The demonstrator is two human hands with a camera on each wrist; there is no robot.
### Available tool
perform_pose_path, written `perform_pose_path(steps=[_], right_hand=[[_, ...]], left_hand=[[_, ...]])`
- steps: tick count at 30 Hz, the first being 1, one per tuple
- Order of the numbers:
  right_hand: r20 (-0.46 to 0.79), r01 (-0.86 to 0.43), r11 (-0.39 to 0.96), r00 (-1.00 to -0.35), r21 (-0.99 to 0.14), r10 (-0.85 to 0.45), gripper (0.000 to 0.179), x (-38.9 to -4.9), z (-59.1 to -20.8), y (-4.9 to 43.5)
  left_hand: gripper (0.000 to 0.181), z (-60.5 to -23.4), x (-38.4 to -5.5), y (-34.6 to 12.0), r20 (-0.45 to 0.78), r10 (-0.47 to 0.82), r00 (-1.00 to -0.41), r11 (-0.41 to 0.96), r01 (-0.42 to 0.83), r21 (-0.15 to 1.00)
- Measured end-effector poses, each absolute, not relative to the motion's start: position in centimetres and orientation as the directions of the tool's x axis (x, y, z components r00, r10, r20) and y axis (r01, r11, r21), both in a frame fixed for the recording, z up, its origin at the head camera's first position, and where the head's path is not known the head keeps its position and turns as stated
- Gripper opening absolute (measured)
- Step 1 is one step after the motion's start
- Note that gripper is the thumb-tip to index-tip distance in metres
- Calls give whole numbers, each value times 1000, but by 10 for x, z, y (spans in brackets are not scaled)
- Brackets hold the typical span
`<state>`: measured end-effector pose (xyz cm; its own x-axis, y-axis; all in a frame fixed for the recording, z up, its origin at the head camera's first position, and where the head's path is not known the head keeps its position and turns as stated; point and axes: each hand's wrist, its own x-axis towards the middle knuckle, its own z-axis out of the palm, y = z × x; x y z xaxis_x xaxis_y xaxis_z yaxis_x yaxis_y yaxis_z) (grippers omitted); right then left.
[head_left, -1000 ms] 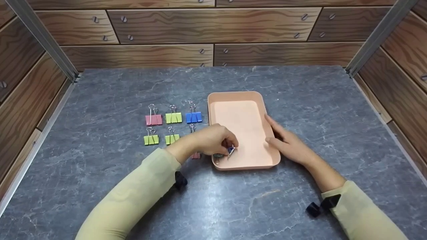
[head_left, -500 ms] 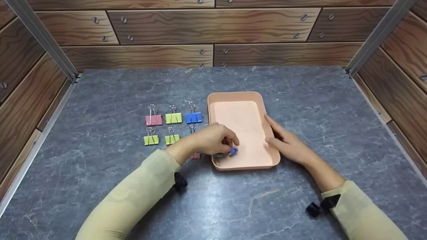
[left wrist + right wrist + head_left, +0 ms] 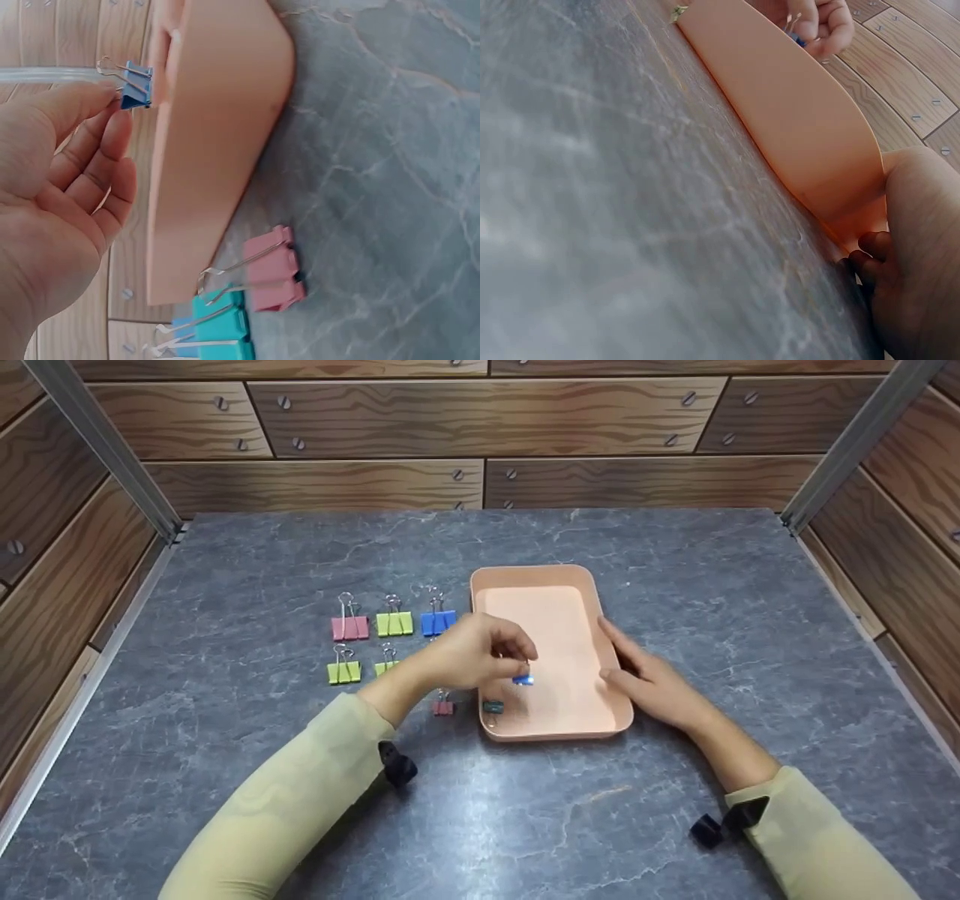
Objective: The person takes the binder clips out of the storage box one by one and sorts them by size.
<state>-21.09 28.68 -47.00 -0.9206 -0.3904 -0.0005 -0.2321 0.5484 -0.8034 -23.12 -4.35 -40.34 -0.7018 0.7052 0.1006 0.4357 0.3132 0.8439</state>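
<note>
In the head view my left hand [image 3: 484, 652] is over the left half of a peach tray [image 3: 551, 619]. Its thumb and fingers pinch a small blue binder clip [image 3: 523, 680] by a wire handle; the left wrist view shows that blue clip [image 3: 137, 86] above the tray's rim. My right hand [image 3: 656, 686] grips the tray's right side, thumb over the rim. A dark green binder clip [image 3: 493, 706] lies in the tray's near left corner. Left of the tray lies a small pink clip [image 3: 443, 708]. A teal clip [image 3: 223, 326], next to it in the left wrist view, is hidden by my forearm from above.
Larger binder clips stand in rows left of the tray: pink [image 3: 350, 628], yellow-green [image 3: 394, 623] and blue [image 3: 437, 622] behind, with two lime ones in front, one lime clip [image 3: 344, 672] furthest left. Wood-patterned walls [image 3: 480, 420] border the grey marbled table [image 3: 525, 817].
My left hand was low in the tray at the blue clip; it has now lifted up and away from me with that clip. The right hand has stayed on the tray.
</note>
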Motion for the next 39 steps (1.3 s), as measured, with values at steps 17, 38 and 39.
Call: perform_pose_path(steps=[17,38,39], right_hand=[[6,-247,554,-917,-795,-399,72,-213,-471,288],[5,-236,533,-917,-812,-398,72,-213,-470,285],[6,-236,532,-918,-813,-398,72,-213,-470,285]], left_hand=[[7,-386,-221,-106,156,544,-824,343,388,855],[7,-409,-204,-168,81,442,-893,406,280,870],[7,-411,-203,-169,81,442,-894,408,281,868]])
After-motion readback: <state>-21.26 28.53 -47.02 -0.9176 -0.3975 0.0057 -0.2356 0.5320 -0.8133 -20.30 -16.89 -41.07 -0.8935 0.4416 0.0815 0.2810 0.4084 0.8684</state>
